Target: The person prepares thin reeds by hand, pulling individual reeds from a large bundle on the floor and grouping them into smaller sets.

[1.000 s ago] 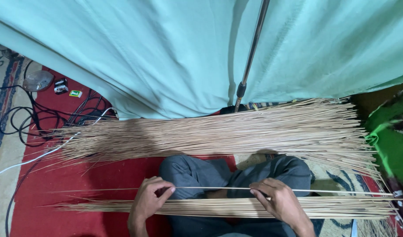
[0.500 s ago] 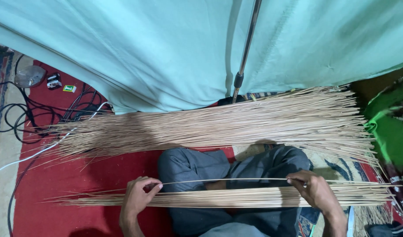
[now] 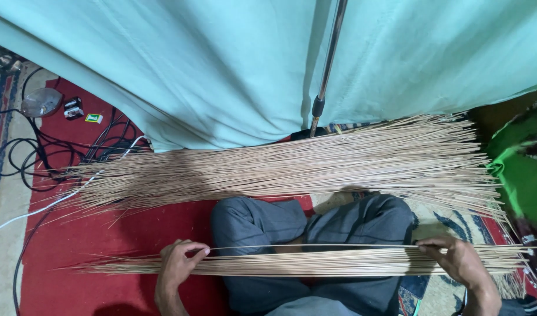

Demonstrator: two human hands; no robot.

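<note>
L hand point(image 3: 178, 263) + R hand point(image 3: 458, 263) both pinched shut on ends of one thin pale stick point(image 3: 315, 247), stretched level over lap. Below it, flat bundle point(image 3: 315, 268) of same sticks across knees. Bigger pile point(image 3: 292, 167), dry, straw-like, fanned on red mat point(image 3: 104, 234). Teal cloth point(image 3: 221, 64), metal pole point(image 3: 327, 64) behind; cables point(image 3: 34, 152) left. Wrists cut off by frame edge

Soft, even indoor light, faint shadows, sharp focus, slight edge distortion.
</note>
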